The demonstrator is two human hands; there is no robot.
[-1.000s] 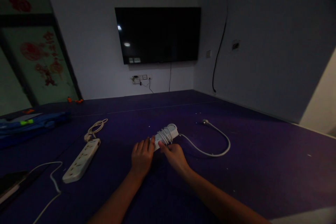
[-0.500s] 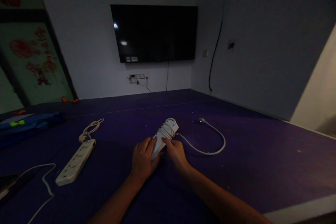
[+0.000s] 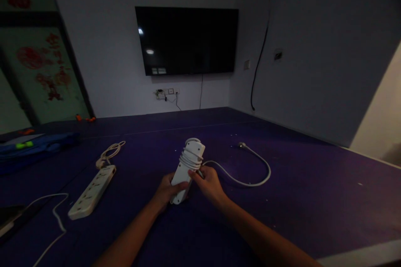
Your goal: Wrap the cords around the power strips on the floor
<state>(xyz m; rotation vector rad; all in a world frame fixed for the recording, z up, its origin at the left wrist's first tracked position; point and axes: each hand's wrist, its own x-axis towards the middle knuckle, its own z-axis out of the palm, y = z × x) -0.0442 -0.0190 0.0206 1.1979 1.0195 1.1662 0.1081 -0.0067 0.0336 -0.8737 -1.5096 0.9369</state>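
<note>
My left hand (image 3: 164,194) grips the near end of a white power strip (image 3: 184,171) and holds it tilted up off the purple floor. Its white cord is wound in several turns round the far half of the strip. My right hand (image 3: 208,183) pinches the cord beside the strip's right edge. The loose rest of the cord (image 3: 250,181) curves away to the right and ends in a plug (image 3: 242,145) lying on the floor.
A second white power strip (image 3: 92,192) lies at the left with its coiled cord (image 3: 110,153). A thin white cable (image 3: 53,217) and a dark flat object (image 3: 12,219) lie at the far left. A blue bag (image 3: 34,148) rests near the left wall. A black TV (image 3: 188,41) hangs ahead.
The power strip has been lifted from lying flat on the floor and turned more upright. My left hand moved from on top of it to under its near end.
</note>
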